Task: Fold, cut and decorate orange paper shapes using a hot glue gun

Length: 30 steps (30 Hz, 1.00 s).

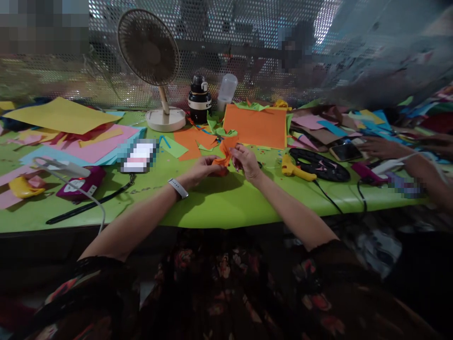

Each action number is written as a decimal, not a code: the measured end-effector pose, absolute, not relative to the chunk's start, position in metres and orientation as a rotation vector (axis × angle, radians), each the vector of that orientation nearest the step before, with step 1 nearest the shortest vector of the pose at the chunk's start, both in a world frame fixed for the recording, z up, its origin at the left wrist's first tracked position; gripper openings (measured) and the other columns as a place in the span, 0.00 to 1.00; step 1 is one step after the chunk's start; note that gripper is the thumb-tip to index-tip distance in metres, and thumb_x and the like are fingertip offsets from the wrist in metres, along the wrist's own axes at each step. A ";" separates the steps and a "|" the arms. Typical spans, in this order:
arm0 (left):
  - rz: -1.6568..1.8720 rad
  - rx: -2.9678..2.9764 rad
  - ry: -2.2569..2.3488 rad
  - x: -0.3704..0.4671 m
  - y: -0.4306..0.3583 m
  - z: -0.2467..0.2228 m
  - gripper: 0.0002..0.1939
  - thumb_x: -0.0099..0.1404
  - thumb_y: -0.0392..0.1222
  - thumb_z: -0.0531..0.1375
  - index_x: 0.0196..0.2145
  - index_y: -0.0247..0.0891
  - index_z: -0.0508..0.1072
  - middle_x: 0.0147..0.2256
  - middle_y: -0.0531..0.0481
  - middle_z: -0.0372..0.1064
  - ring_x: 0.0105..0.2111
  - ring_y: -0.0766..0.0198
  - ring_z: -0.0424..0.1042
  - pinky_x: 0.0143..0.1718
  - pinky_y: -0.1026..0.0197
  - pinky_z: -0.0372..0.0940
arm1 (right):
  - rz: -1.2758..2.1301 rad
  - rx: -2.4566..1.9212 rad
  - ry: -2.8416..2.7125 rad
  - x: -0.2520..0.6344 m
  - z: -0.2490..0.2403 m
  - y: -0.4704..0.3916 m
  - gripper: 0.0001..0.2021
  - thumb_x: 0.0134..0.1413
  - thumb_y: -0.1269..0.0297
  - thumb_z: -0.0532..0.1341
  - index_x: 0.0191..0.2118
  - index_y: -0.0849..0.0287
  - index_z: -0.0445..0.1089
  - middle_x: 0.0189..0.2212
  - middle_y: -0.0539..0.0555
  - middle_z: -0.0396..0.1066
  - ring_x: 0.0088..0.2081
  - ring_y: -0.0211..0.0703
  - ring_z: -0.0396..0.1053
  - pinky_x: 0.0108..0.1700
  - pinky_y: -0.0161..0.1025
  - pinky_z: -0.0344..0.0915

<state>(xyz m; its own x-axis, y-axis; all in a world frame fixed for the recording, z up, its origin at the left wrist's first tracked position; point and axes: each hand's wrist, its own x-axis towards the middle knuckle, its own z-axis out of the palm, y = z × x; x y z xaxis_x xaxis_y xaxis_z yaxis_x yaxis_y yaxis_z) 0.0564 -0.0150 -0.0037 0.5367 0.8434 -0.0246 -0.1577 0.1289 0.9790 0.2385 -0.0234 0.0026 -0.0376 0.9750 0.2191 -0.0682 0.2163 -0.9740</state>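
A crumpled, folded piece of orange paper is between my two hands, just above the green table cover. My left hand is closed on its lower left side, and a pale watch band circles that wrist. From the right, my right hand pinches the paper's edge with thumb and fingers. Behind them lie green paper scraps and loose orange pieces. A large orange sheet stands tilted farther back. My fingertips partly hide the folds.
A fan, a black bottle and a clear bottle stand at the back. At right are a yellow glue gun, a black disc and another person's hand. At left lie a phone and a purple power strip.
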 end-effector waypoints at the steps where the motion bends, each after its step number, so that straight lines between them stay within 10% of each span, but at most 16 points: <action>1: 0.804 1.250 0.707 0.056 -0.015 -0.004 0.11 0.51 0.38 0.71 0.32 0.35 0.77 0.30 0.46 0.78 0.30 0.64 0.77 0.38 0.60 0.70 | 1.103 -0.989 -1.274 0.239 0.002 -0.022 0.17 0.44 0.48 0.69 0.28 0.56 0.68 0.15 0.42 0.62 0.14 0.29 0.54 0.15 0.31 0.52; 21: 1.242 0.890 0.676 0.048 0.005 0.001 0.14 0.57 0.50 0.69 0.32 0.35 0.77 0.33 0.46 0.78 0.34 0.65 0.78 0.43 0.61 0.70 | 1.093 -1.002 -1.259 0.234 -0.004 -0.025 0.21 0.49 0.41 0.65 0.24 0.56 0.69 0.17 0.46 0.67 0.16 0.31 0.61 0.19 0.32 0.62; 30: 1.161 0.870 0.678 0.052 0.002 -0.002 0.05 0.63 0.38 0.65 0.31 0.35 0.74 0.32 0.47 0.78 0.34 0.64 0.79 0.44 0.59 0.72 | 1.222 -1.007 -1.552 0.226 -0.004 -0.036 0.21 0.52 0.41 0.63 0.29 0.58 0.73 0.18 0.49 0.70 0.18 0.35 0.65 0.22 0.33 0.66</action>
